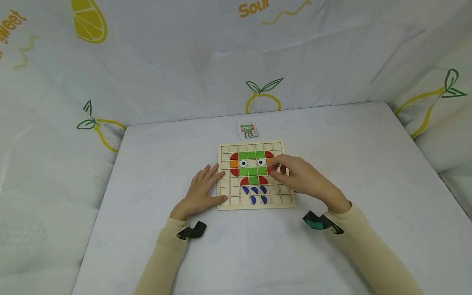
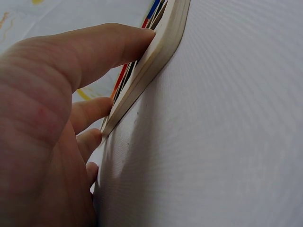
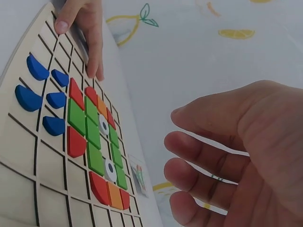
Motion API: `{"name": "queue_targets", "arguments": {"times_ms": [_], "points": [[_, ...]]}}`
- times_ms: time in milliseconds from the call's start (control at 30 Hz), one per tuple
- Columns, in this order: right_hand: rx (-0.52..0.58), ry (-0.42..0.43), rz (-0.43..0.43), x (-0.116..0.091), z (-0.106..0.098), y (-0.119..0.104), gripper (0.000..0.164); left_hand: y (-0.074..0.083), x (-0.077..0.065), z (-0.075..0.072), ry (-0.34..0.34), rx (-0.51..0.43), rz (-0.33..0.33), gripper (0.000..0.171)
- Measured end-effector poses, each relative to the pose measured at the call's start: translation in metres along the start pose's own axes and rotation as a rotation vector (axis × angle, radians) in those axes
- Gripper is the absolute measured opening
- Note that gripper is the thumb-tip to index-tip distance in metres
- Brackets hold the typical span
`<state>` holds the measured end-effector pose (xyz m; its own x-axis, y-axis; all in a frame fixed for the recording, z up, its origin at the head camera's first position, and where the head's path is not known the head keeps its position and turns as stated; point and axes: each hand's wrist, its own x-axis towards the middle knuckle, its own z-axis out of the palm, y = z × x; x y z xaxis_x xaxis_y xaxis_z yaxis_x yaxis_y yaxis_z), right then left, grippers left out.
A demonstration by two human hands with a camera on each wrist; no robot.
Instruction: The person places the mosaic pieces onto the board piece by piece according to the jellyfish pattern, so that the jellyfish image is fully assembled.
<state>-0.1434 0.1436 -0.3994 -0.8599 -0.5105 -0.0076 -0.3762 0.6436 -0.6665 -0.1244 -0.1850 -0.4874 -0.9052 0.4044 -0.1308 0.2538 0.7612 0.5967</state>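
Note:
A wooden grid board lies on the table, bearing a figure of flat coloured pieces. Green squares, red quarter-round pieces, orange squares and two white eye discs form its upper part. Several blue half-round pieces sit in the grid below. My left hand rests at the board's left edge, thumb and fingertips on the rim, fingers spread. Over the board's right side hovers my right hand, fingers loosely bent, nothing between them in the right wrist view.
Behind the board lies a small picture card showing a similar figure on a grid. A white cloth with lemon prints hangs behind the table. Dark bands show at both wrists.

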Motion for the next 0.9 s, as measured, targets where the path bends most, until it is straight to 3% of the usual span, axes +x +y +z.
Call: {"name": "queue_targets", "arguments": {"times_ms": [333,600,900], "points": [[-0.049,-0.041,0.099,-0.012,-0.005,0.018,0.022,0.0,0.0,0.001,0.01,0.003,0.002,0.081],[-0.077,-0.086,0.183,-0.024,-0.011,0.033,0.016,0.0,-0.001,0.0,0.004,-0.001,0.0,0.081],[-0.137,-0.116,0.203,-0.031,-0.009,0.049,0.017,0.002,-0.001,-0.001,0.002,-0.003,-0.002,0.081]]}}
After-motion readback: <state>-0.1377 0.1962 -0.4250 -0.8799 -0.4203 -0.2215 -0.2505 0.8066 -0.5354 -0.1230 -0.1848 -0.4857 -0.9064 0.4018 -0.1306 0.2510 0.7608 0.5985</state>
